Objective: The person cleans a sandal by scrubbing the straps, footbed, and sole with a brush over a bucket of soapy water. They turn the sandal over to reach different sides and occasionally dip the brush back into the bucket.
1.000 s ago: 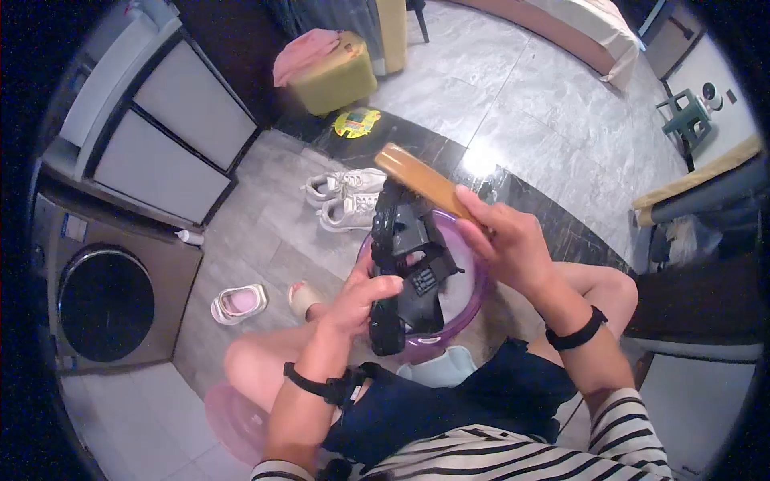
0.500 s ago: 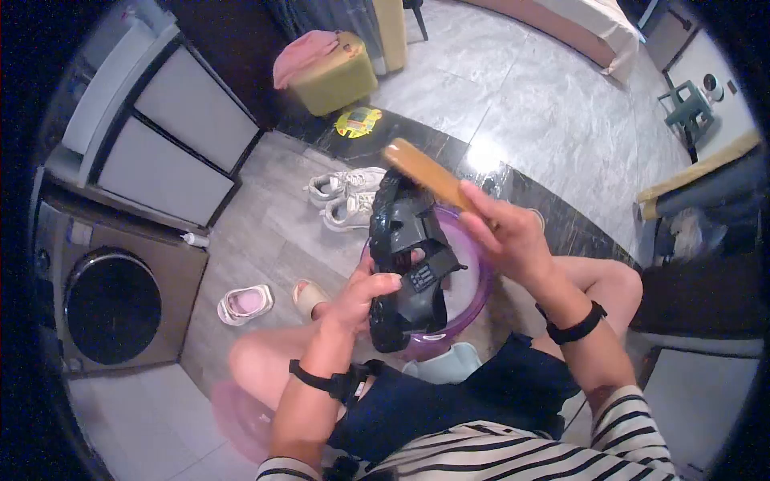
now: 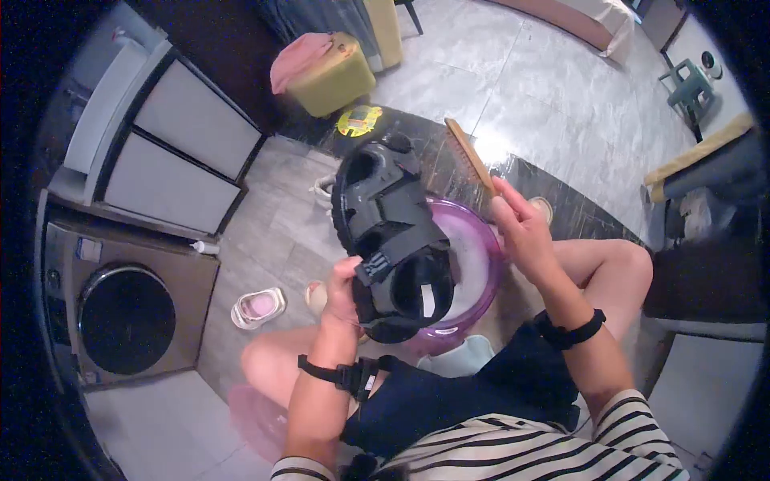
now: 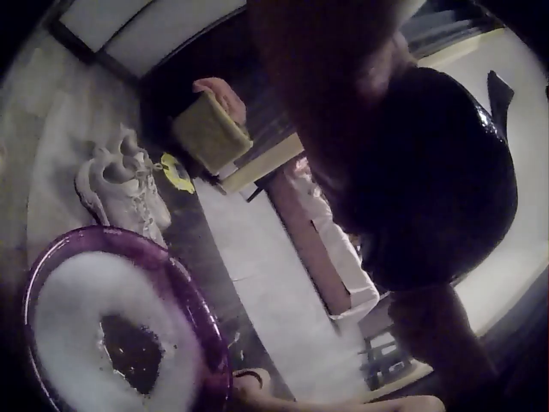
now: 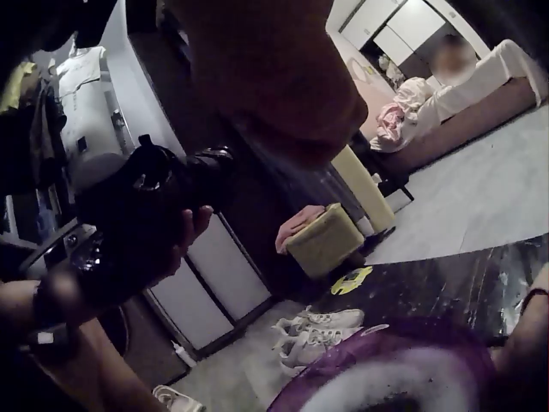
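In the head view a black strapped sandal (image 3: 385, 208) is gripped at its lower left edge by my left hand (image 3: 341, 293), its straps and inside facing up. My right hand (image 3: 525, 232) holds a wooden brush (image 3: 470, 154) by one end, its bristles turned toward the sandal but apart from it. Below them stands a purple basin (image 3: 495, 276) with white suds. The left wrist view shows the suds (image 4: 77, 300) and the dark sandal (image 4: 437, 180). In the right wrist view my left hand's fingers (image 5: 196, 225) curl against the dark sandal (image 5: 129, 215).
White sneakers (image 5: 322, 335) stand behind the basin. A pale shoe (image 3: 258, 308) lies on the floor at left, near a washing machine (image 3: 127, 319). A yellow stool (image 3: 333, 84) with pink cloth stands at the back; a pink round object (image 3: 255, 413) is beside my left leg.
The sandal has come up and tilted, so its inside and straps face the head camera more. The brush has moved right, away from it, and turned edge-on, showing its bristles.
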### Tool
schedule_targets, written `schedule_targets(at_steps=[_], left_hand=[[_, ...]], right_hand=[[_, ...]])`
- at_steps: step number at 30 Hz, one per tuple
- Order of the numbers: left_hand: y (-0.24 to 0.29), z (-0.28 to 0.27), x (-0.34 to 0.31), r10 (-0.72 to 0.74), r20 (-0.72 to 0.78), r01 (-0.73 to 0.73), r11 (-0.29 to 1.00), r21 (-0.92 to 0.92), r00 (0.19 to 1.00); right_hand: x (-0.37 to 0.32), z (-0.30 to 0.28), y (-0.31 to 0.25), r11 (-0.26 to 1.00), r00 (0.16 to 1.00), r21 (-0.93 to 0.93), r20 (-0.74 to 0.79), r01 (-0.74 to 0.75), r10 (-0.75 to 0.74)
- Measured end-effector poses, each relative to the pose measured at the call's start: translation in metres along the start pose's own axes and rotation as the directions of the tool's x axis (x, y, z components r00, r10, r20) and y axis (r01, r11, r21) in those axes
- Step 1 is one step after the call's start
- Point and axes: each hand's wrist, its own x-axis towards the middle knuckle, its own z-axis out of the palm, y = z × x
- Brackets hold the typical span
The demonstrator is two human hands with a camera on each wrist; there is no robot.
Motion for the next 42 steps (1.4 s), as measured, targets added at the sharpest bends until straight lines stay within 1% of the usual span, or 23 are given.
schedule_targets(at_steps=[2,3,6,10,12,13,16,17,20,22,25,26,28,29,31,32,33,36,37,38,40,41,42], left_hand=[[0.001,0.01,0.003,0.076,0.001,-0.075,0.984,-0.161,0.997],[0.003,0.015,0.002,0.098,0.015,-0.094,0.978,-0.185,0.995],[0.005,0.025,0.004,0.176,-0.037,-0.18,0.973,-0.145,0.984],[0.005,0.034,0.007,0.181,0.043,-0.171,0.968,-0.182,0.983],[0.006,0.04,0.008,0.21,0.006,-0.207,0.97,-0.127,0.978],[0.007,0.041,0.008,0.218,-0.009,-0.218,0.97,-0.112,0.976],[0.012,0.037,0.006,0.234,-0.024,-0.235,0.964,-0.121,0.972],[0.014,0.032,0.007,0.253,-0.022,-0.254,0.961,-0.107,0.967],[0.021,0.02,0.008,0.333,0.042,-0.321,0.929,-0.183,0.942],[0.025,0.022,0.007,0.402,0.144,-0.359,0.898,-0.255,0.904],[0.02,0.023,0.013,0.423,0.105,-0.386,0.885,-0.262,0.9],[0.016,0.029,0.013,0.417,0.035,-0.404,0.897,-0.18,0.908],[0.008,0.044,0.012,0.412,-0.108,-0.416,0.909,-0.008,0.905],[0.007,0.041,0.014,0.319,0.174,-0.205,0.858,-0.471,0.932],[0.014,0.029,0.024,0.419,-0.002,-0.407,0.882,-0.238,0.908],[0.019,0.025,0.027,0.482,-0.077,-0.488,0.867,-0.103,0.873],[0.029,0.037,0.018,0.476,-0.022,-0.475,0.871,-0.124,0.879],[0.018,0.031,0.018,0.482,-0.056,-0.485,0.867,-0.116,0.874],[0.01,0.045,0.013,0.427,-0.047,-0.43,0.893,-0.136,0.903],[0.005,0.04,0.013,0.358,0.119,-0.281,0.865,-0.415,0.926],[0.019,0.04,0.013,0.495,-0.112,-0.503,0.863,-0.049,0.861],[0.029,0.031,0.01,0.504,-0.015,-0.501,0.855,-0.132,0.864],[0.038,0.026,0.008,0.513,0.031,-0.504,0.852,-0.139,0.858]], right_hand=[[-0.005,-0.002,0.013,0.995,0.999,0.101,0.039,-0.016,0.013],[-0.011,-0.003,0.016,0.993,0.997,0.116,0.071,0.03,-0.038],[-0.028,-0.014,0.01,0.999,0.99,-0.014,0.135,0.039,-0.037],[-0.045,-0.02,0.016,0.992,0.97,-0.065,0.222,0.112,-0.095],[-0.064,-0.022,0.008,0.984,0.956,-0.069,0.256,0.167,-0.144],[-0.07,-0.025,0.002,0.984,0.953,-0.11,0.284,0.14,-0.104],[-0.086,-0.033,-0.008,0.957,0.934,-0.143,0.295,0.251,-0.201],[-0.092,-0.036,-0.012,0.952,0.93,-0.176,0.318,0.25,-0.186],[-0.112,-0.045,-0.021,0.92,0.911,-0.276,0.38,0.279,-0.162],[-0.124,-0.048,-0.023,0.882,0.895,-0.343,0.412,0.324,-0.169],[-0.125,-0.034,-0.022,0.869,0.855,-0.301,0.469,0.393,-0.224],[-0.121,-0.023,-0.021,0.859,0.84,-0.292,0.484,0.42,-0.246],[-0.098,0.014,-0.028,0.856,0.872,-0.297,0.392,0.423,-0.294],[-0.091,0.027,-0.026,0.855,0.883,-0.3,0.347,0.424,-0.316],[-0.093,0.045,-0.007,0.816,0.851,-0.279,0.316,0.507,-0.42],[-0.098,0.05,-0.002,0.791,0.828,-0.268,0.301,0.55,-0.474],[-0.116,0.04,-0.012,0.847,0.851,-0.266,0.401,0.461,-0.338],[-0.109,0.038,-0.023,0.81,0.87,-0.385,0.405,0.442,-0.282],[-0.089,0.049,-0.011,0.781,0.833,-0.32,0.351,0.536,-0.428],[-0.09,0.055,-0.009,0.771,0.824,-0.315,0.336,0.554,-0.455],[-0.088,0.066,-0.014,0.736,0.789,-0.296,0.317,0.609,-0.526],[-0.109,0.06,-0.026,0.818,0.852,-0.294,0.35,0.495,-0.39],[-0.112,0.056,-0.031,0.815,0.85,-0.307,0.373,0.492,-0.373]])
